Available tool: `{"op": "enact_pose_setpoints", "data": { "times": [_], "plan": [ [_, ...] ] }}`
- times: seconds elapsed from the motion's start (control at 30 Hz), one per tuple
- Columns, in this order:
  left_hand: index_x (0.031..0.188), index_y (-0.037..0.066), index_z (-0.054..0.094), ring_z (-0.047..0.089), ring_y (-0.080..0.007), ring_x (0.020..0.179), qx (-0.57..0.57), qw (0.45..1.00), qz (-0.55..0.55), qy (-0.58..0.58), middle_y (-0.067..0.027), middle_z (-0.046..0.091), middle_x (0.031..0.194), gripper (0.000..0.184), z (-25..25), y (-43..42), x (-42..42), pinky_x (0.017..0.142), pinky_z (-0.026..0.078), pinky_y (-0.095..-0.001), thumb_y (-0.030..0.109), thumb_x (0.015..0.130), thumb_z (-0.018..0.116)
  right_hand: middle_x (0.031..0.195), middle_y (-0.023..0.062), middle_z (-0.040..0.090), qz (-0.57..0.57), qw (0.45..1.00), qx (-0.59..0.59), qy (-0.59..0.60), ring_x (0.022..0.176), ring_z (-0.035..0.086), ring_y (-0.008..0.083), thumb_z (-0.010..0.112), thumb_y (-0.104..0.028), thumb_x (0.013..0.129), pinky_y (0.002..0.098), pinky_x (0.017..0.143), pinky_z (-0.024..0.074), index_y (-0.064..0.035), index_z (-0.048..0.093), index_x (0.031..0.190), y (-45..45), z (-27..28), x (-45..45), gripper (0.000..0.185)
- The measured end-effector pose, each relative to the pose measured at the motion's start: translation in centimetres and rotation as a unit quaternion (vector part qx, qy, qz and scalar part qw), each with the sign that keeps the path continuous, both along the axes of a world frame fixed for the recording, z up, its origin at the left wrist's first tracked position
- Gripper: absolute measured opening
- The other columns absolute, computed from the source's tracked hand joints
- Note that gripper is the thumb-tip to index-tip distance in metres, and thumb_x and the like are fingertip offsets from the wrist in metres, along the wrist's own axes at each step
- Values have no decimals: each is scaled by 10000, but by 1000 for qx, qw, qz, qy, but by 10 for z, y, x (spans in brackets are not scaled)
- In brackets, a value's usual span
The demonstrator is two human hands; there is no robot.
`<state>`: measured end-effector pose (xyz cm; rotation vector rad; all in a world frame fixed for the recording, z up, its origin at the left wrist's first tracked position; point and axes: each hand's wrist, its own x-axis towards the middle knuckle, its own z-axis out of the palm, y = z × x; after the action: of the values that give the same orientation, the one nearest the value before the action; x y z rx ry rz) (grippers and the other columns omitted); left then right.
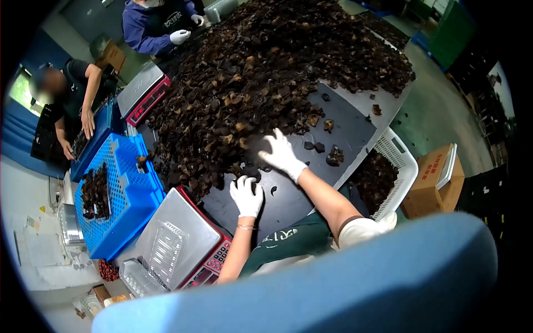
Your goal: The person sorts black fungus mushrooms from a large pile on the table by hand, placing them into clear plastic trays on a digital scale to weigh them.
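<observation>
A large heap of dark brown wood ear mushrooms (239,105) spreads over the table. My left hand (247,197), in a white glove, rests at the heap's near edge with its fingers bent and apart, close to some dark pieces; no piece shows firmly held. Farther right, my white-gloved right hand (282,154) has its fingers spread above the dark tabletop (294,191). A blurred dark patch lies by its fingertips, and I cannot tell whether the hand touches it. Several loose mushroom pieces (335,156) lie right of this hand.
A scale (183,236) carrying a clear plastic box (166,244) stands front left, beside blue baskets (119,194). Another scale (145,91) is farther back. A white basket (408,166) of mushrooms and a carton (433,180) are right. Two people work at left and back.
</observation>
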<state>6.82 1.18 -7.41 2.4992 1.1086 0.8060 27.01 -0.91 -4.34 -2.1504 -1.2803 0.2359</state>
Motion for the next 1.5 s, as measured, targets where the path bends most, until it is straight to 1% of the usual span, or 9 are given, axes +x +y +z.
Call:
{"op": "enact_pose_setpoints", "data": {
  "times": [0.17,0.23,0.4,0.57,0.77,0.93,1.3,1.4,1.5],
  "plan": [
    [1016,79,634,522,-350,1132,-63,978,54,-191,-142,604,1167,257,18,-2,-12,1012,387,-464,87,761,660,1244,159,543,184,977,-104,-1,1130,502,386,700,-389,766,494,959,432,-130,653,1049,-31,16,-40,387],
    [1291,127,575,414,-435,1270,-67,988,106,-94,-144,428,1470,500,19,4,-14,1107,292,-524,196,805,672,1173,137,587,280,958,-51,-14,1093,541,382,691,-375,777,485,948,443,-151,663,1047,-56,20,-43,351],
    [1246,154,606,328,-547,1306,-135,987,38,78,-124,376,1522,516,11,-10,-24,1120,223,-607,314,764,694,1047,79,695,121,988,37,84,886,683,277,662,-272,823,400,777,565,-120,665,1031,-70,36,-26,257],
    [1197,117,613,352,-544,1267,-138,989,6,53,-159,374,1516,502,20,-47,-45,1104,270,-589,214,713,704,1356,121,533,134,978,4,-160,1145,491,355,699,-375,768,476,942,420,-150,633,1228,-61,23,-26,515],
    [1469,75,362,237,-519,1388,-210,977,9,-24,-321,186,1529,885,8,-85,-86,1140,234,-574,203,698,777,1335,77,554,427,899,-58,-75,1237,479,360,704,-262,808,493,1079,357,-171,688,1106,-105,28,-67,313],
    [1514,-2,250,217,-482,1419,-243,961,44,-127,-324,132,1519,976,7,-100,-97,1160,240,-481,78,687,763,1059,59,682,338,937,79,40,1017,623,288,745,-114,745,424,887,468,-119,689,902,-111,35,-40,167],
    [1525,8,224,405,-267,1261,-380,874,95,-287,-156,277,1450,888,3,-109,-99,1039,386,-340,-60,746,645,1226,146,631,202,978,25,-38,1168,575,338,684,-36,789,405,1019,463,-61,605,1259,-52,4,-28,478],
    [1521,5,236,398,-292,1271,-376,883,104,-260,-179,283,1452,895,13,-108,-102,1059,365,-359,-37,738,668,1211,152,653,120,971,53,200,1131,624,257,645,-35,847,337,1009,465,-29,582,1289,-46,8,-25,446],
    [1496,18,318,350,-398,1332,-288,933,88,-199,-273,285,1446,841,24,-102,-99,1128,279,-425,-9,742,690,1221,93,642,8,833,13,552,1098,628,183,575,-72,950,312,941,508,32,548,1320,-50,35,-21,385]
  ]
}}
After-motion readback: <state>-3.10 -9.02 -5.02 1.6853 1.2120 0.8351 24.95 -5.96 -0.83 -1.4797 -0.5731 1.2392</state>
